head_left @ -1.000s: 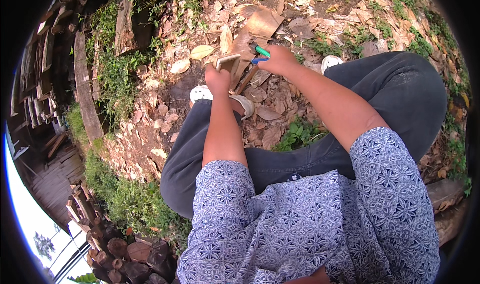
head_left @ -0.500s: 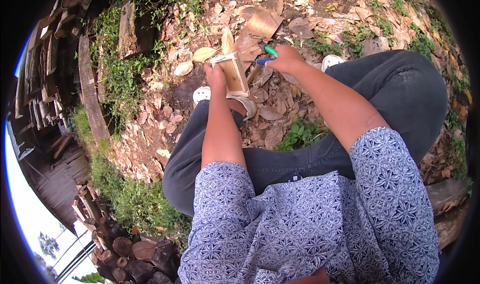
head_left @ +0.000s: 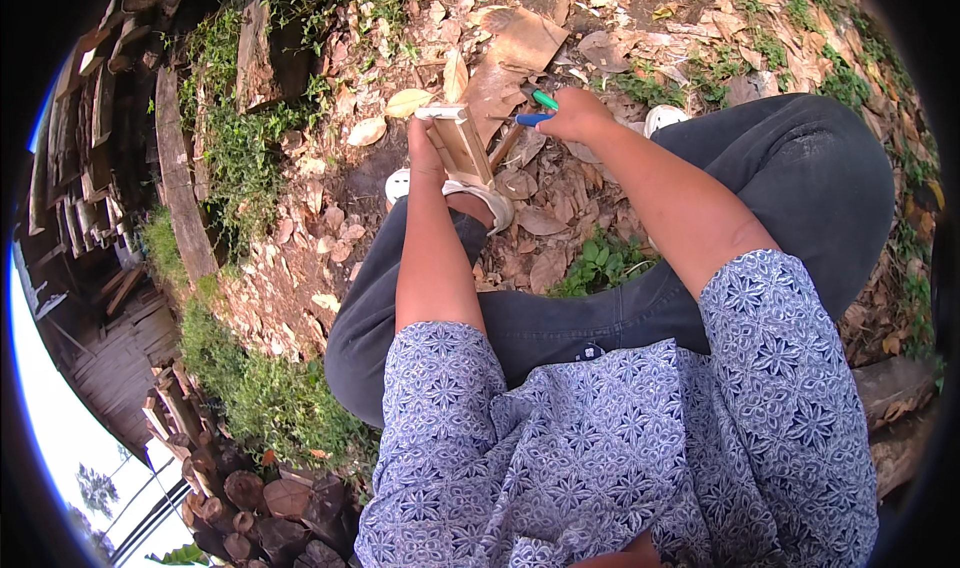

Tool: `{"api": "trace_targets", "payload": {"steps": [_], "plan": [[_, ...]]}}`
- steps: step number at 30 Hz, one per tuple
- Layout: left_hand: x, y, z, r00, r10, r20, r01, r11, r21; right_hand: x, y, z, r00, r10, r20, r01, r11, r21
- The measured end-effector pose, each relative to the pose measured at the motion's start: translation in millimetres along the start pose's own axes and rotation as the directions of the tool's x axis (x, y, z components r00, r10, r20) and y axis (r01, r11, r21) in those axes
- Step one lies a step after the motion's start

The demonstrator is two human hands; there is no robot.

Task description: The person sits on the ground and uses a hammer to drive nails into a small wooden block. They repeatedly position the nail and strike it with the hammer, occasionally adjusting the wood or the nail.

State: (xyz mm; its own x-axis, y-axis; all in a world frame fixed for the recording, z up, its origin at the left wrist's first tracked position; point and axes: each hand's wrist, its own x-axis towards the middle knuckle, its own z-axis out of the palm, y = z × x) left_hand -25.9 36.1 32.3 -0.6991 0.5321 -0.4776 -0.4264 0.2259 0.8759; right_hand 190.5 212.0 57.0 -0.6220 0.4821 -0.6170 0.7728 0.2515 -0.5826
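**Two hands, one wooden piece, one pair of pliers**

One pale, flat, rectangular piece of wood (head_left: 462,146) stands tilted in the far middle of the scene, above the leaf-strewn ground. The left hand (head_left: 428,153) is closed around its left edge, gripping it, with the thumb side along the wood. Just right of it, the right hand (head_left: 578,116) is wrapped around a small tool with one blue and one green handle (head_left: 538,109), seemingly pliers; the handles stick out to the left of the fist, toward the wood but apart from it. The tool's working end is hidden.

Nearer, under the left wrist, a white sandal (head_left: 478,200) sits on the person's foot, and another white shoe (head_left: 665,118) shows far right behind the right forearm. Dark grey trousers (head_left: 800,168) cover both bent knees, and a blue-and-white patterned shirt (head_left: 620,448) fills the near part of the view.

Dry brown leaves (head_left: 520,48) cover the reddish soil around the hands. Green weeds (head_left: 600,263) grow between the legs. To the left lie weathered wooden planks (head_left: 180,188), and cut logs (head_left: 250,488) are stacked at the near left.
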Motion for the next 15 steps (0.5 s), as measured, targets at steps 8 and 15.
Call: {"api": "trace_targets", "payload": {"steps": [8, 15], "plan": [[-10, 31, -6, 0.968, -0.246, 0.041, 0.229, 0.943, 0.239, 4, -13, -1, 0.999, 0.035, 0.012, -0.037, 0.991, 0.128], [-35, 47, 12, 0.901, -0.336, 0.275, 0.409, 0.870, -0.276, 2, -16, 0, 0.996, 0.036, -0.080, -0.024, 0.989, 0.144]]}}
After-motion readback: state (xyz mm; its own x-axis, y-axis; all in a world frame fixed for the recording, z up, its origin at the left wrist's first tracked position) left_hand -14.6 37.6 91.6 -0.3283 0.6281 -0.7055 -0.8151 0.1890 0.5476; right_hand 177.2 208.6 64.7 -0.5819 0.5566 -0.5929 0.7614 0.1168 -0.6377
